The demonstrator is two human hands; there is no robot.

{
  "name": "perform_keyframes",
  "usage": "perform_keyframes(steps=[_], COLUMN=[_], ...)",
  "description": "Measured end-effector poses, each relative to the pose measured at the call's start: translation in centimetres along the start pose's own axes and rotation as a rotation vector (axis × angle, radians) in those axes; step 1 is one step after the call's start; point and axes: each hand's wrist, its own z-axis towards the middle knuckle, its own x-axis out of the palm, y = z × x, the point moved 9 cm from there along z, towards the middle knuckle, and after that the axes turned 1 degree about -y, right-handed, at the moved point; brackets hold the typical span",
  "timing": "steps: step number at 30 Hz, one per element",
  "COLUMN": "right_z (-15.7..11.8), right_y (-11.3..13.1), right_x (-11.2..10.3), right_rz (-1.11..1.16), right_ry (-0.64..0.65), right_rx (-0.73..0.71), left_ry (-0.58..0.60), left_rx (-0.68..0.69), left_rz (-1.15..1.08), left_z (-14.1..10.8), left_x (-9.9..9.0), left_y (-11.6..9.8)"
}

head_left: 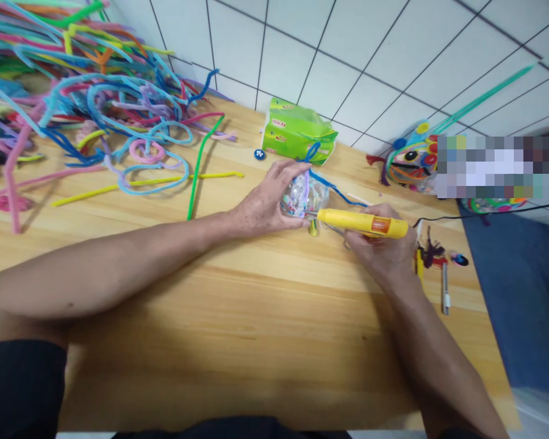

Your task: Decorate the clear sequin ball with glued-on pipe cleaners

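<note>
My left hand (268,204) is wrapped round a clear plastic bottle piece (320,194) with coloured bits showing through it. A lilac pipe cleaner (307,189) runs down its side, and a blue pipe cleaner (333,185) is bent at the top, one end stretching right. My right hand (384,244) grips a yellow hot glue gun (361,222), its metal tip pointing left at the lower side of the bottle piece. Whether the tip touches the plastic, I cannot tell. A small yellow piece (313,228) shows just below the bottle piece.
A green tissue pack (297,131) stands behind my hands, near a blue button (259,154). Tangled pipe cleaners (119,103) heap at the left. A decorated bottle (412,158), a black cord (485,214) and a utility knife (445,289) are at the right. White tiles (343,55) border the table.
</note>
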Motion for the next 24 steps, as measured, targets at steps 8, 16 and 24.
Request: perform_keyframes(steps=[8, 16, 24], right_z=[0.05, 0.07, -0.06], right_y=[0.33, 0.34, 0.92], right_x=[-0.31, -0.24, -0.46], right_rz=[-0.039, -0.016, -0.069], right_ry=[-0.026, -0.034, -0.042], right_rx=[-0.004, -0.004, -0.078], left_ry=[0.012, 0.003, 0.008], left_rx=[-0.014, -0.006, -0.013], left_rz=[0.026, 0.020, 0.007], left_z=[0.12, 0.01, 0.07], left_x=[0.01, 0.04, -0.02], left_y=[-0.11, -0.04, -0.08])
